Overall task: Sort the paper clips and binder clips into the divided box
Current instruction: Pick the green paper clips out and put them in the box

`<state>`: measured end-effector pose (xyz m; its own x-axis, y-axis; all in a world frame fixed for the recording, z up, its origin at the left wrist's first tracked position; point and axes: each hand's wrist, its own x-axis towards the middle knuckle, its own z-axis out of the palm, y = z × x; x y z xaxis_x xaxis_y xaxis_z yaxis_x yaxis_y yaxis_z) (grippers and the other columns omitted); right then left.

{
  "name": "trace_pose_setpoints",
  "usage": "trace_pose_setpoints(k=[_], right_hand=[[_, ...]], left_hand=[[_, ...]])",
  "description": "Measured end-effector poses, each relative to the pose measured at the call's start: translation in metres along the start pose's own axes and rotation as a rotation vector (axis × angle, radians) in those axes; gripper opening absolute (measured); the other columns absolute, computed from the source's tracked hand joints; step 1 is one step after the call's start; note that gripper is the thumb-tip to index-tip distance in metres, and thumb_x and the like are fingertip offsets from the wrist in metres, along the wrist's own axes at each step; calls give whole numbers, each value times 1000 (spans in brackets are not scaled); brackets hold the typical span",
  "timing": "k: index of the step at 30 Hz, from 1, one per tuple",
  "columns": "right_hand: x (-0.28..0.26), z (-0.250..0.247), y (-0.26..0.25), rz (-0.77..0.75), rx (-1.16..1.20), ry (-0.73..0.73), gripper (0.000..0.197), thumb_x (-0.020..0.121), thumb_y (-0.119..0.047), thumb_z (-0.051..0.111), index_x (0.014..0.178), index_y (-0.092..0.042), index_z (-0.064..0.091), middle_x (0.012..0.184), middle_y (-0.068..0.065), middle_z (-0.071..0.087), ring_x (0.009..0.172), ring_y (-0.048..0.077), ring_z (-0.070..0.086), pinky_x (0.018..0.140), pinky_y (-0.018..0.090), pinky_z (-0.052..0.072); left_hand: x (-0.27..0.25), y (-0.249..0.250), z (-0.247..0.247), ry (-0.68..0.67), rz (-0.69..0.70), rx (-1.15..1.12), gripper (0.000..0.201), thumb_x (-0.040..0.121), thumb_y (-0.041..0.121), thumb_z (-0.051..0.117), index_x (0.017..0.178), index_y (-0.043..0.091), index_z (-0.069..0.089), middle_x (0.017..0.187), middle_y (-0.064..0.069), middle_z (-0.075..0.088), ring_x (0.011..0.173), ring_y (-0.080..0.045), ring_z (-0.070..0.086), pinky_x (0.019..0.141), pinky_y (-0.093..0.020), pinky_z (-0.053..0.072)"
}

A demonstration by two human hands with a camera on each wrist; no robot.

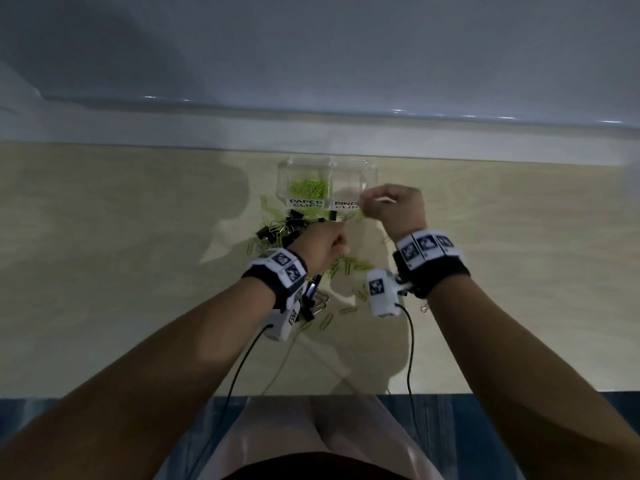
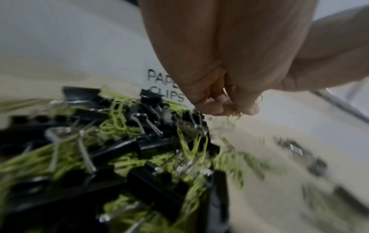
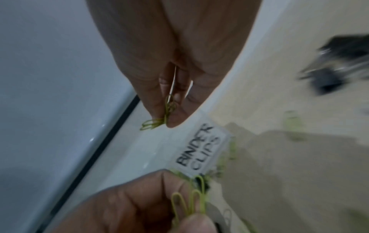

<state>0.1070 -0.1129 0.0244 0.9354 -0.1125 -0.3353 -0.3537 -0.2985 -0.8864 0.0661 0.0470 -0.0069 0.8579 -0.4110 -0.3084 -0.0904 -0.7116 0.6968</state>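
The clear divided box point(image 1: 370, 174) sits at the far edge of the bench point(image 1: 138, 271), and everything else is best placed from it. Its left compartment, labelled PAPER CLIPS, already holds a heap of green paper clips point(image 1: 310, 188); the right one, labelled BINDER CLIPS, looks bare. Just in front of the box lies the unsorted pile point(image 1: 284, 230) of black binder clips tangled with more green clips, trailing back toward the person.

The right hand point(image 1: 394, 207) hovers at the box's near right corner, over the BINDER CLIPS label, thumb and fingertips pressed together on a small bunch of green clips point(image 3: 154, 123) that hang below the fingertips. The left hand point(image 1: 323, 247) is nearer the pile, in front of the box and slightly left of the right hand, also pinching a couple of green clips point(image 3: 189, 203) (their loops stick up past the thumb in the right wrist view).

The relation that matters: the paper clip compartment lies to the left of the right hand and a little beyond it, across the divider. The right hand is the closer of the two to the box, yet it is at the wrong half, so its release probably calls for a short move leftward first. The left hand would need to reach forward over the pile.
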Motion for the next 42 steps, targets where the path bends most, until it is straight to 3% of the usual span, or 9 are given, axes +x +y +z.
trace_pose_setpoints(k=[6, 13, 16, 21, 28, 32, 35, 38, 42], right_hand=[[35, 63, -48, -186, -184, -62, 7, 79, -13, 71, 73, -17, 72, 75, -2, 72, 72, 11, 69, 69, 28, 59], [27, 50, -32, -334, -498, -129, 15, 87, -11, 61, 98, -12, 71, 99, 4, 72, 88, 14, 66, 86, 28, 54], [5, 13, -6, -337, -497, -116, 15, 86, -4, 60, 95, -8, 71, 95, 6, 72, 84, 14, 65, 83, 25, 53], [-31, -39, 55, -243, -564, -112, 19, 80, 4, 57, 84, -7, 72, 88, 10, 72, 80, 23, 66, 79, 39, 55], [-90, -27, 104, -304, -633, -139, 9, 72, -6, 69, 79, -12, 71, 80, 5, 59, 67, 21, 56, 64, 31, 52], [-108, -3, 108, -341, -618, -136, 16, 72, -3, 69, 88, -7, 69, 89, 10, 60, 72, 25, 59, 64, 25, 48], [-108, 7, 96, -432, -548, -169, 12, 70, 2, 68, 77, -7, 68, 85, 9, 62, 68, 22, 60, 62, 28, 54], [-87, 1, 86, -393, -559, -61, 16, 77, 4, 62, 88, -4, 69, 91, 9, 65, 70, 19, 62, 68, 30, 57], [-46, -18, 72, -320, -667, 87, 30, 78, 11, 51, 101, 2, 67, 104, 18, 63, 88, 33, 63, 80, 32, 51]], left_hand=[[-16, -20, -50, 314, -173, -389, 8, 90, 21, 59, 87, 15, 58, 82, -3, 68, 75, -19, 66, 71, -28, 53], [20, -21, -82, 573, -157, -283, 9, 86, 16, 63, 87, 8, 60, 79, -4, 64, 68, -15, 60, 62, -16, 49], [39, -17, -77, 530, -161, -117, 11, 87, 14, 61, 94, 6, 61, 90, -5, 62, 79, -15, 59, 72, -24, 50], [24, -3, -50, 389, -67, 244, 29, 85, 22, 63, 111, 13, 57, 121, -7, 49, 114, -23, 44, 90, -31, 43], [-38, -11, 14, 7, -21, 300, 26, 88, 26, 59, 110, 13, 58, 112, -2, 51, 96, -19, 55, 74, -28, 47], [-43, -14, 21, 32, -72, 330, 30, 89, 25, 59, 115, 12, 59, 122, -6, 50, 104, -21, 54, 81, -34, 52], [-42, -16, 17, 84, -87, 338, 17, 90, 18, 54, 99, 7, 64, 106, -5, 54, 90, -19, 55, 75, -35, 51], [-46, -23, 10, 162, -89, 335, 13, 88, 12, 52, 85, 6, 63, 92, -6, 55, 76, -21, 55, 63, -36, 51], [-49, -24, 6, 247, -71, 404, 15, 83, 4, 55, 95, 5, 63, 103, -10, 58, 98, -28, 51, 74, -40, 51]])
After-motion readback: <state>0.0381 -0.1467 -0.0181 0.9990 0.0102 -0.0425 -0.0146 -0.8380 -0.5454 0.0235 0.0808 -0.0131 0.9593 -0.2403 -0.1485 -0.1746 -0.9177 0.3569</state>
